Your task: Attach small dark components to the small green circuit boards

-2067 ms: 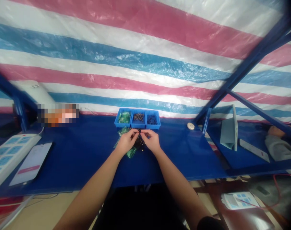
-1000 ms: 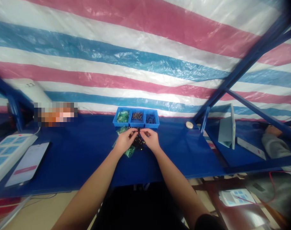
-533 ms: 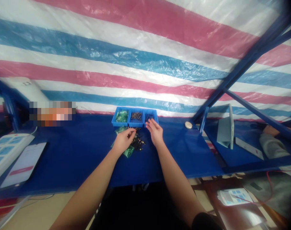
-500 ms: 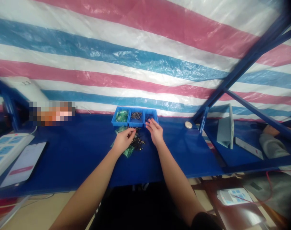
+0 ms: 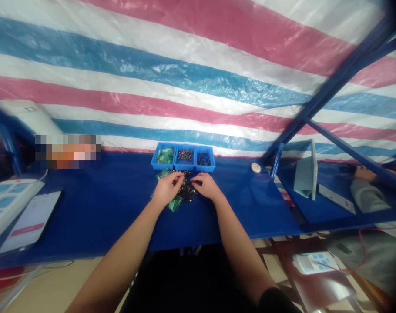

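Observation:
My left hand (image 5: pixel 167 190) is closed in a pinch over a pile of small black and brass-coloured parts (image 5: pixel 186 193); whatever sits between its fingertips is too small to make out. Facing it from the right, my right hand (image 5: pixel 207 186) also has thumb and fingers pinched together at the pile's edge, their contents hidden. Small green plastic packets (image 5: pixel 174 203) lie beside and under my left hand. Just beyond stand three joined blue bins: the left bin (image 5: pixel 157 166) holds green packets, the middle bin (image 5: pixel 184 167) small metallic parts, the right bin (image 5: pixel 205 168) small dark parts.
On the blue table (image 5: pixel 103 208) a phone (image 5: pixel 31 221) and a white power strip (image 5: pixel 13 195) lie at left. A round whitish object (image 5: pixel 256 168) sits at right, near a blue frame post (image 5: pixel 276 161). Further right are a tablet-like stand (image 5: pixel 305 174) and another person's sleeve (image 5: pixel 369 195).
My right hand has come back from the right bin toward the pile, and its fingers have closed together. My left hand stays pinched in nearly the same place.

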